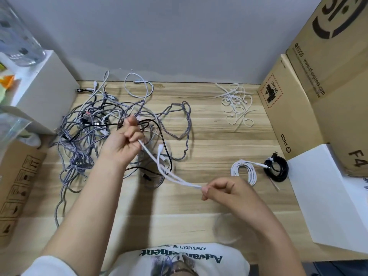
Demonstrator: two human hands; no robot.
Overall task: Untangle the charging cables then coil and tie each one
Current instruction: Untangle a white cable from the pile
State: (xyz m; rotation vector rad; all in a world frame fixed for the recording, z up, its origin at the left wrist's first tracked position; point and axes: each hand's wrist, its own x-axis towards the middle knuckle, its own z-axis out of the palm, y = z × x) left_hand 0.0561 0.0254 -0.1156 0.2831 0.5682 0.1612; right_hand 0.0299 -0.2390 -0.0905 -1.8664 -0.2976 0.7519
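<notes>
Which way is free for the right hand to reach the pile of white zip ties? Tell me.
Probably yes: bare wooden tabletop lies between the right hand and the pile of white zip ties, but it pinches the white cable.

Over the wooden table (209,136), the left hand (127,140) and right hand (221,189) each grip a white cable (171,176), folded into strands stretched between them. A cable tangle (89,124) lies far left, seemingly still knotted. Coiled white (244,170) and black (276,169) cables sit right, cable ties (237,104) beyond.
</notes>
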